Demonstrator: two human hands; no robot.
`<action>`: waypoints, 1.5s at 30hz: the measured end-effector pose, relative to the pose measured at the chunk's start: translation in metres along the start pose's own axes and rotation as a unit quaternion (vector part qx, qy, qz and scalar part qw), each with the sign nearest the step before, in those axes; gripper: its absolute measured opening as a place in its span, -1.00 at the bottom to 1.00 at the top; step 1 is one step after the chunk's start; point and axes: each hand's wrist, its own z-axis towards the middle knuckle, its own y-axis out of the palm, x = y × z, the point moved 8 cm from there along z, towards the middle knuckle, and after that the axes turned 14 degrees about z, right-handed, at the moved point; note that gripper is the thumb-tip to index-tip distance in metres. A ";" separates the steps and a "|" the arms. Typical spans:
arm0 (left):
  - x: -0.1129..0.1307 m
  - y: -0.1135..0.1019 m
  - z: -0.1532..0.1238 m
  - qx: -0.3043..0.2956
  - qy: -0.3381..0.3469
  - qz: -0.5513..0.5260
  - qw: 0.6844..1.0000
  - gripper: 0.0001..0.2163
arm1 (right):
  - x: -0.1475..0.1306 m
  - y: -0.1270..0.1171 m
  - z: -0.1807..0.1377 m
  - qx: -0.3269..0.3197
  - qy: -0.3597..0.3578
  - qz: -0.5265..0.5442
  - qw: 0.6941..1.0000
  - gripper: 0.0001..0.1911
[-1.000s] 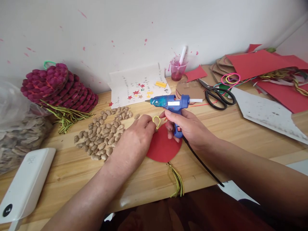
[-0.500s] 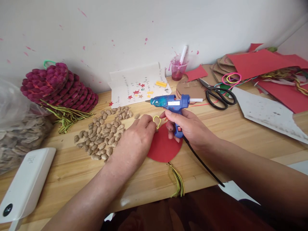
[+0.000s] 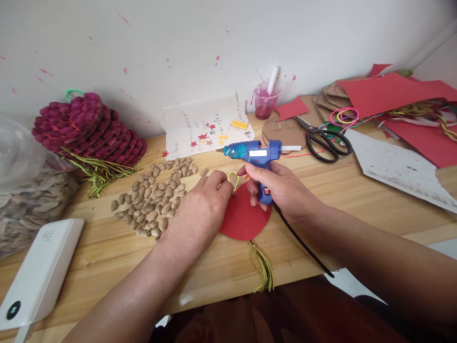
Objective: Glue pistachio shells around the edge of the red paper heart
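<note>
At the centre of the frame, a red disc (image 3: 244, 219) lies on the wooden counter (image 3: 200, 281), and its upper part is partly covered by the hands. The left hand (image 3: 210, 202) is at the upper left edge of this disc, with its fingers bent downward; I cannot tell if they pinch it, because the fingertips are hidden. The right hand (image 3: 285, 188) is wrapped around the handle of a blue glue gun (image 3: 246, 151), whose nozzle points to the left of the frame, above the disc. A white stick comes out from its back, and a black cord (image 3: 300, 240) runs toward the lower right. Between the two hands, which are near but apart, a yellow loop (image 3: 238, 178) stands at the top of the disc, and a yellow-green tassel (image 3: 264, 271) hangs from its bottom edge. Many peanuts (image 3: 160, 195) are spread just left of the left hand. At upper centre there is a written paper (image 3: 182, 124) with small stars, and beside it a pink-stained cup (image 3: 263, 107). Black-handled scissors (image 3: 323, 140) lie at upper right, and purple stacked discs (image 3: 85, 124) lean at upper left.
</note>
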 end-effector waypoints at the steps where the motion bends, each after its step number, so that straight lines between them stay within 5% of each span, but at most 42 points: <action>1: 0.000 0.000 0.000 -0.001 -0.001 0.002 1.000 -0.79 | 0.000 0.000 0.000 0.001 0.001 -0.001 1.000 -0.79; 14: -0.026 -0.007 -0.005 0.062 -0.052 -0.127 0.989 -0.84 | 0.001 0.000 -0.001 0.011 0.013 -0.005 1.000 -0.76; 24: -0.023 -0.002 -0.005 0.079 -0.093 -0.144 0.982 -0.90 | 0.000 0.000 -0.001 0.019 0.014 -0.010 1.000 -0.77; 45: -0.023 0.007 -0.002 0.036 -0.142 -0.166 0.975 -0.86 | 0.002 -0.001 0.000 0.022 0.010 -0.018 1.000 -0.74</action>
